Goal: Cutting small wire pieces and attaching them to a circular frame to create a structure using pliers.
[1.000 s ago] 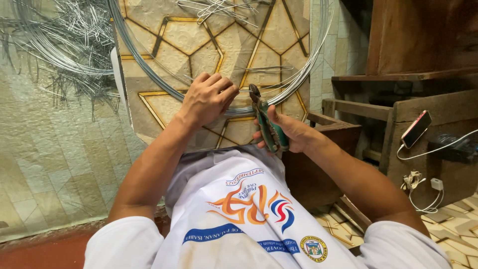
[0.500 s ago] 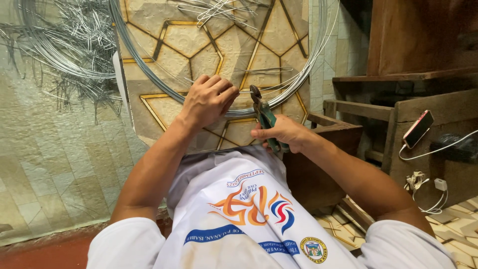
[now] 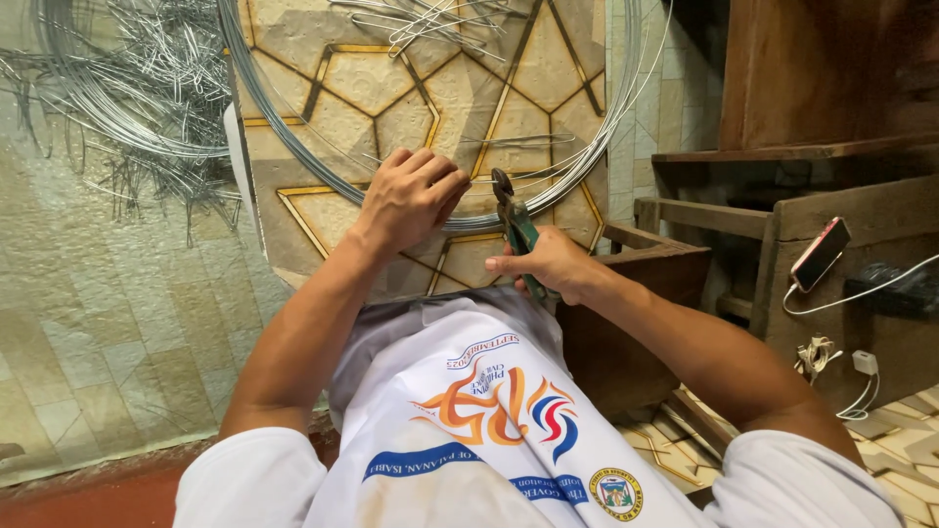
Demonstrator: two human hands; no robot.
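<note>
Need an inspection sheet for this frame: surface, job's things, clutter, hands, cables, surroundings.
Surface: patterned board with gold star lines, propped in front of the person; tiled floor beside it.
Job's things: wire coil looping over the board; green-handled pliers, jaws at the wire.
Clutter: pile of cut wire pieces upper left; a few more pieces at the board's top.
Hands: left hand pressing the coil against the board; right hand gripping the pliers.
Cables: white cable from the phone; charger plug hanging below.
Surroundings: wooden furniture on the right.
</note>
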